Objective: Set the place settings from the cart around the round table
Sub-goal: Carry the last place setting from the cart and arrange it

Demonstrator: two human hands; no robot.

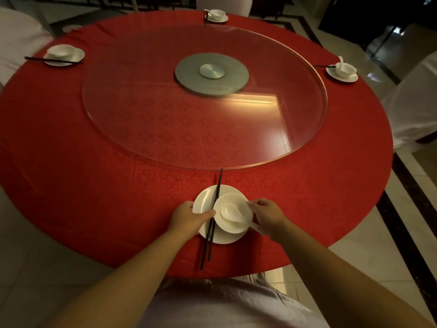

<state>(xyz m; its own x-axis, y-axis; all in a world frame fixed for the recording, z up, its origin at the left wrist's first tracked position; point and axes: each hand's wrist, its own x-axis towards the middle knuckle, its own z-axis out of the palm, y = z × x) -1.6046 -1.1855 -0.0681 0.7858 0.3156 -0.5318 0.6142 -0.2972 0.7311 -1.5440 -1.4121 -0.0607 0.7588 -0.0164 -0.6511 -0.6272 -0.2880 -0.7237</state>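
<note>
we are steadying the plate (204,197) at the near edge of the table (71,138), left hand (186,217) gripping its rim, right hand (266,213) pinching the bowl (233,215), and should be keeping the chopsticks (214,209) from rolling.

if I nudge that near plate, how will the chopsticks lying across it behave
The chopsticks are thin and smooth and lie loose across the glossy plate, so they would probably slide or roll. They overhang both rims, so a tilt could tip them off. The left hand may steady them.
</note>
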